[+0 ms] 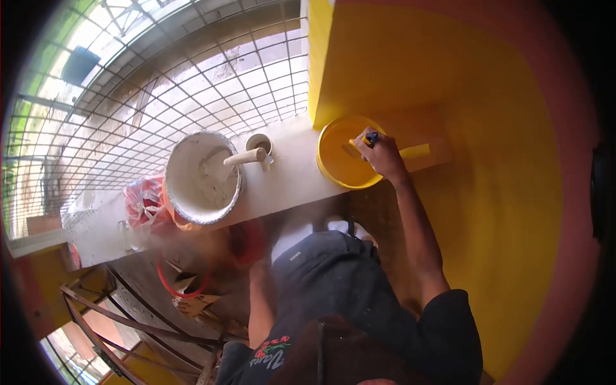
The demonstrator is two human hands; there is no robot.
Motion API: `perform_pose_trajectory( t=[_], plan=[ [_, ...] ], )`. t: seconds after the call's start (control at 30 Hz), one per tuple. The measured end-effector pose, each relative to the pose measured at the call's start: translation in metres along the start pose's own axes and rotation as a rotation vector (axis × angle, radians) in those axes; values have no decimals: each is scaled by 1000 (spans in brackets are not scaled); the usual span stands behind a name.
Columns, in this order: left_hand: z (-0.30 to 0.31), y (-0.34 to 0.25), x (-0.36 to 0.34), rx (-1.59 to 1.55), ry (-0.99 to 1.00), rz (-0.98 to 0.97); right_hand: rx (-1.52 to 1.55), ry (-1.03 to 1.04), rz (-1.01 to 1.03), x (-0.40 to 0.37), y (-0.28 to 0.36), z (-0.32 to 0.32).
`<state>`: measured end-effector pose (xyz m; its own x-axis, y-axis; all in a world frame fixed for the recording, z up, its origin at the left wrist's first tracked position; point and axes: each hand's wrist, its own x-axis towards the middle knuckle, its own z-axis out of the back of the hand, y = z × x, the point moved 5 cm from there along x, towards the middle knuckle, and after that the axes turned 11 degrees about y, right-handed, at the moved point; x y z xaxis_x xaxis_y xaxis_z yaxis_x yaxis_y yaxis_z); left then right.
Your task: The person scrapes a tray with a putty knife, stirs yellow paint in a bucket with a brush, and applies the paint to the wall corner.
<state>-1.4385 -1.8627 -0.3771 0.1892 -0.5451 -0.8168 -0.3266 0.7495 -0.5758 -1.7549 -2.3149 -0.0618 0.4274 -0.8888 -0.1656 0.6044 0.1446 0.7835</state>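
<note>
White shelf (pixel 285 183), yellow wall (pixel 507 167). One white pot (pixel 204 178), one yellow pot (pixel 323 168), one cup (pixel 258 142). Right hand (pixel 380 154) closed on one brush (pixel 371 137); left hand (pixel 258 264) blurry, can't tell.

A yellow wall (pixel 520 160) fills the right side, edged by a reddish band (pixel 564 77) along its outer rim. A metal grid (pixel 160 96) covers the opening at upper left, with bright daylight and patches of green beyond it. A white ledge (pixel 282 179) runs below the grid and meets the yellow wall. At lower left, dark metal bars (pixel 147 330) cross above a grey floor (pixel 138 289).
</note>
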Motion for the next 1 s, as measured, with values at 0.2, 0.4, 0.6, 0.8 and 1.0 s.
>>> perform_pose_trajectory(
  t=[0.2,0.4,0.6,0.8,1.0],
  plan=[
    [-12,7,-47,270,-38,94,-111,67,-79,26,-16,-22],
    [34,74,-29,302,-12,-211,-104,65,-79,32,-22,-28],
    [139,-43,-83,463,-133,-3,133,-102,-16,-24,28,20],
    [140,-308,-196,762,-503,-658,453,-312,164,-105,14,12],
    [17,-475,-195,637,-578,-1153,693,-531,146,-145,-54,-62]
  ],
)
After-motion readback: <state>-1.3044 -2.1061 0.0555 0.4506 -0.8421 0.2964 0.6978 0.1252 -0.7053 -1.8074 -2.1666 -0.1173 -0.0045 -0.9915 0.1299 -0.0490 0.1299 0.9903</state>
